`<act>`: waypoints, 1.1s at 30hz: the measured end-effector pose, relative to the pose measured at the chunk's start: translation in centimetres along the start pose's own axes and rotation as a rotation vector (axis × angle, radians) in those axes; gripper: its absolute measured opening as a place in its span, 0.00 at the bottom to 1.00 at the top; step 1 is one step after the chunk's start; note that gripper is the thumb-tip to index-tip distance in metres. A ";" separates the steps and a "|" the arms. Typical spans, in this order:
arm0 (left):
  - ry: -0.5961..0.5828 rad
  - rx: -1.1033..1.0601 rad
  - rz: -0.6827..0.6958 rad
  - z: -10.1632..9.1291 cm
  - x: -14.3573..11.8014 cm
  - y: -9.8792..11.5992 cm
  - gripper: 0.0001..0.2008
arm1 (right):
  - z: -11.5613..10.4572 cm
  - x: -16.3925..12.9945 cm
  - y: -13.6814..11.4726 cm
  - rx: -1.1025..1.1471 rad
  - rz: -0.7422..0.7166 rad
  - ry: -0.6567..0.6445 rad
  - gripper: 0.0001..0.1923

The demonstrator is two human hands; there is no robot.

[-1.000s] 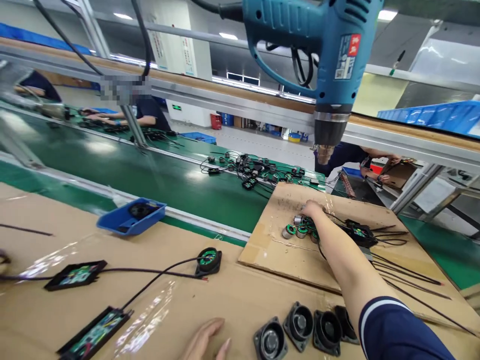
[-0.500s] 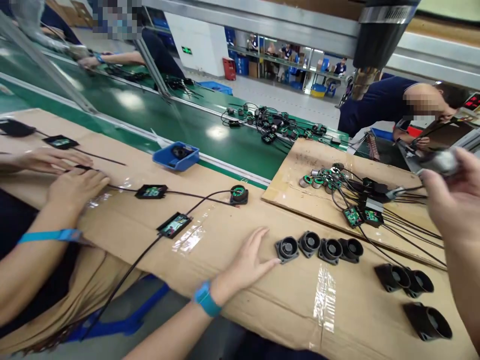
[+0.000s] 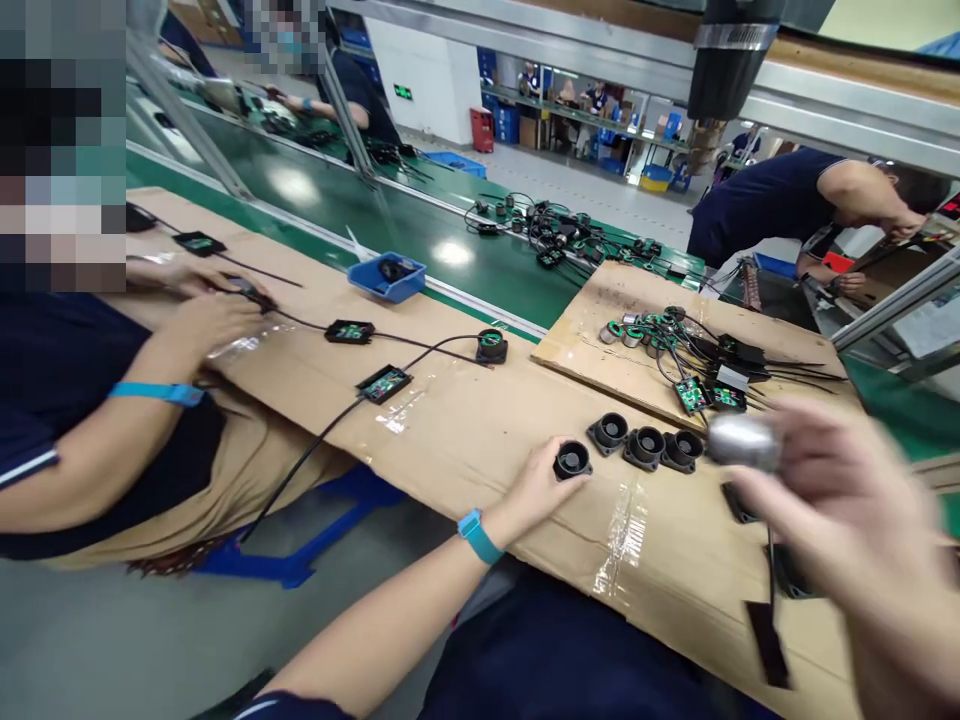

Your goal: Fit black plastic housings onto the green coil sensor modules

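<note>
My left hand [image 3: 534,492] has its thumb and fingers closed around a black round housing [image 3: 573,460] with a square flange, low over the cardboard. Blurred by motion, my right hand [image 3: 832,510] grips a shiny silver metal cylinder [image 3: 742,442] between thumb and fingers. Below that hand a black cable runs down to a flat black piece [image 3: 768,642]; its link to the cylinder is hidden. Between my hands several similar housings stand in a row, among them a middle housing [image 3: 645,447]. Another housing [image 3: 795,572] is partly covered by my right hand.
A raised cardboard sheet [image 3: 574,335] bears wired motor parts and small circuit boxes [image 3: 691,394]. A blue tray [image 3: 386,280] stands beside the green conveyor [image 3: 420,225]. At left, a co-worker's hands [image 3: 217,315] handle a cabled part. A metal frame crosses overhead.
My left hand has gone from open beside the row to gripping the nearest housing. My right hand has swung in from the far right with the silver cylinder. The view has shifted.
</note>
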State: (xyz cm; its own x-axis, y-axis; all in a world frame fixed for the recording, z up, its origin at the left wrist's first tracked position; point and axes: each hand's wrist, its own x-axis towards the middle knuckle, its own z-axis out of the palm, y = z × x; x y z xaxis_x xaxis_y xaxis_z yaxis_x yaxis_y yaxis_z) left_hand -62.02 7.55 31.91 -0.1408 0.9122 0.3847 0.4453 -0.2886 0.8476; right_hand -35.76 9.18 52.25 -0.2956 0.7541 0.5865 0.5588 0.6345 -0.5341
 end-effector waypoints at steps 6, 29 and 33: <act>0.093 0.041 0.153 0.2 -0.9 -0.2 0.27 | 13.6 -3.4 2.5 0.116 0.034 -0.256 0.19; 0.086 -0.080 0.088 -0.1 -0.8 -0.2 0.27 | 16.1 -6.9 3.9 0.146 0.145 -0.262 0.35; 0.084 -0.076 0.085 -0.2 -0.7 0.2 0.27 | 14.0 -8.8 3.7 0.414 0.458 -0.524 0.42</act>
State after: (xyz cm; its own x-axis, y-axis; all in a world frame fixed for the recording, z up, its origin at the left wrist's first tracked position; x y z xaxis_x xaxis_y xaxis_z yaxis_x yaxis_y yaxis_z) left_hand -62.05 6.78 31.91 -0.1802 0.8568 0.4832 0.3907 -0.3884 0.8345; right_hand -41.91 7.27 36.57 -0.4887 0.8709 -0.0516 0.4105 0.1773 -0.8945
